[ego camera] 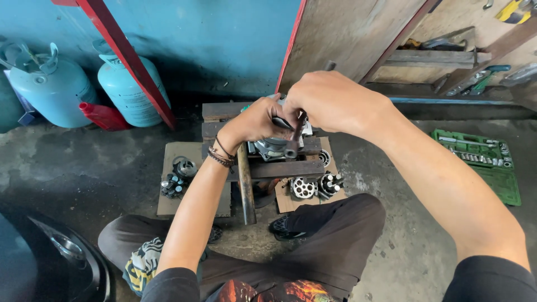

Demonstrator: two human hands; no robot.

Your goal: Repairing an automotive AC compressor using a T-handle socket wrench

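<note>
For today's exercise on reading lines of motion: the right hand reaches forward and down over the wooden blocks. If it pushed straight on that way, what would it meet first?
Most likely the metal housing on the wooden blocks, directly under the right hand and touching the left hand. Depth is hard to judge here.

Two pale teal metal gas cylinders [53, 89] [131, 92] against the wall. One red can [103, 116] lying between them. One green plastic socket-set case [484, 159] — open. Two round metal piston clusters [304, 187] [331, 183] on cardboard — a third [173, 184] sits left.
</note>
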